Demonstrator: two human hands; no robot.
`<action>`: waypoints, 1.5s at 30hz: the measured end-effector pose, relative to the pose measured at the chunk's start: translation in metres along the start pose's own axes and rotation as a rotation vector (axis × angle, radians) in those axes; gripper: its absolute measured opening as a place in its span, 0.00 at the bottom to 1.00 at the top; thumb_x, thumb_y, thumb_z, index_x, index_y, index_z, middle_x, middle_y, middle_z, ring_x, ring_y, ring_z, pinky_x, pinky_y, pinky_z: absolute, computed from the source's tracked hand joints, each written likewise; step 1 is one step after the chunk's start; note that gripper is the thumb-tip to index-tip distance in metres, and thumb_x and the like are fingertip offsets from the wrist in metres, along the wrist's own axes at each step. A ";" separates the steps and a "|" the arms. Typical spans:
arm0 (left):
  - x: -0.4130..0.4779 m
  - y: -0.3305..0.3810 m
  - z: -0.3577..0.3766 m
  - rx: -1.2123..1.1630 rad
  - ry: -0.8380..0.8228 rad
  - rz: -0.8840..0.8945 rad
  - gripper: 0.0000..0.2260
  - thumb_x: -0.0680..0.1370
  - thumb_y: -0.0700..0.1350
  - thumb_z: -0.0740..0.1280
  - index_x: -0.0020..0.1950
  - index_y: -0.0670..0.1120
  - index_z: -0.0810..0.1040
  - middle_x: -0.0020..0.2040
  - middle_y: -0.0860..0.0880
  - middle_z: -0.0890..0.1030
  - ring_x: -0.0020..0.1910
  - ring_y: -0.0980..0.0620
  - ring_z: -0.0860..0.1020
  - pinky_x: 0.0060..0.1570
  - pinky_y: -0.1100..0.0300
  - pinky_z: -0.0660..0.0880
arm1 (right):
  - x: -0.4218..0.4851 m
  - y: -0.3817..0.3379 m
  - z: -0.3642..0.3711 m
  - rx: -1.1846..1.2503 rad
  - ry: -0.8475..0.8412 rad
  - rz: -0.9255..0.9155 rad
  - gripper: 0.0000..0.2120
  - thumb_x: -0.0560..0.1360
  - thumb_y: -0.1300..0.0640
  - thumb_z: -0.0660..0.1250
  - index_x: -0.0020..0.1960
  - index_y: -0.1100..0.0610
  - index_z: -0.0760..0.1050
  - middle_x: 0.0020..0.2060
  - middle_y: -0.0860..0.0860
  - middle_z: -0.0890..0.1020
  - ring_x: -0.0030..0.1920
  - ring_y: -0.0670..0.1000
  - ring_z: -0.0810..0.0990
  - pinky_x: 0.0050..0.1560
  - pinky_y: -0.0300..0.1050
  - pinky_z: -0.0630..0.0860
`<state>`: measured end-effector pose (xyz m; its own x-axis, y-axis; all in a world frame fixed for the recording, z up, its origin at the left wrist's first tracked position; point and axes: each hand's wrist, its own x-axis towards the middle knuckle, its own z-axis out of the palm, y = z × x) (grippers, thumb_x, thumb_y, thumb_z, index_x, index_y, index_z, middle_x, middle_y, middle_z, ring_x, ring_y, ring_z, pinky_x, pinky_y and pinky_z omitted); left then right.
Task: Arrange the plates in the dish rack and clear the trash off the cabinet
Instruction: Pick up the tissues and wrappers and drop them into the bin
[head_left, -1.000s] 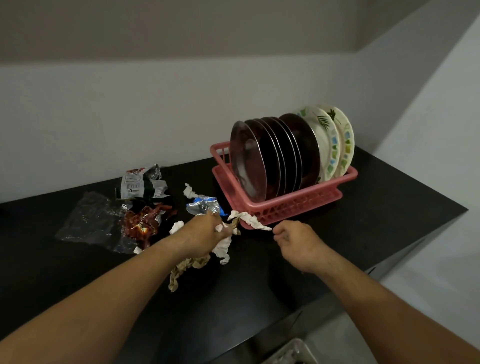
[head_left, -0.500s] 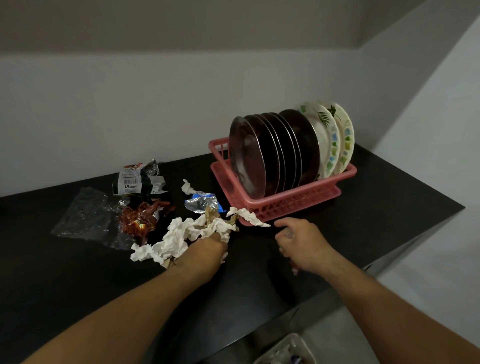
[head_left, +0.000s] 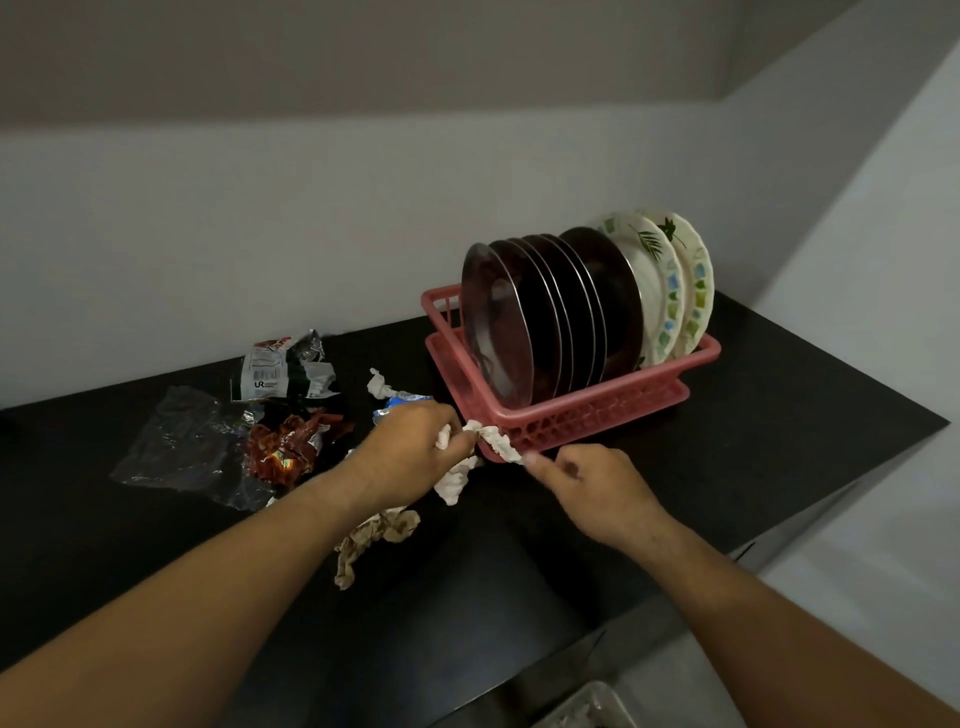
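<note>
Both hands moved up since 0.5 s ago: left hand (head_left: 415, 447) clenches crumpled tissue (head_left: 457, 478), right hand (head_left: 587, 483) pinches its twisted end at dish rack (head_left: 582, 421) 7 o'clock corner, plates (head_left: 571, 312) racked.

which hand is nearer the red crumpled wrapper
Left. The left hand is just right of the red crumpled wrapper; the right hand is farther right, by the pink rack's front corner.
</note>
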<state>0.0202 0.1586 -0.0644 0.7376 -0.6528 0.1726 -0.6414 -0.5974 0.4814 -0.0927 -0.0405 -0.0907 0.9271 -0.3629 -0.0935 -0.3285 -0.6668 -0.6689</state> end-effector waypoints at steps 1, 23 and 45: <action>0.001 0.000 -0.004 0.023 0.038 0.000 0.13 0.78 0.55 0.65 0.40 0.48 0.78 0.38 0.53 0.78 0.38 0.57 0.76 0.35 0.67 0.67 | 0.001 -0.002 0.001 0.022 -0.002 0.011 0.24 0.77 0.35 0.60 0.34 0.51 0.77 0.29 0.48 0.80 0.27 0.44 0.75 0.32 0.46 0.75; -0.017 0.002 -0.008 -0.016 0.054 -0.143 0.10 0.75 0.49 0.71 0.41 0.50 0.71 0.43 0.53 0.74 0.41 0.56 0.73 0.38 0.65 0.65 | 0.051 -0.008 0.056 -0.115 0.078 0.131 0.08 0.77 0.43 0.67 0.46 0.48 0.76 0.38 0.43 0.77 0.38 0.45 0.77 0.38 0.43 0.74; 0.001 0.005 0.025 -0.152 -0.007 -0.112 0.09 0.81 0.42 0.61 0.55 0.47 0.79 0.47 0.54 0.79 0.42 0.61 0.76 0.35 0.75 0.68 | 0.014 0.024 0.018 0.020 0.090 0.137 0.10 0.77 0.63 0.63 0.43 0.48 0.69 0.42 0.50 0.77 0.38 0.49 0.80 0.32 0.43 0.77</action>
<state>0.0123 0.1431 -0.0830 0.8006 -0.5900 0.1049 -0.5160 -0.5897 0.6213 -0.0847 -0.0496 -0.1217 0.8536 -0.5072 -0.1191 -0.4465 -0.5944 -0.6689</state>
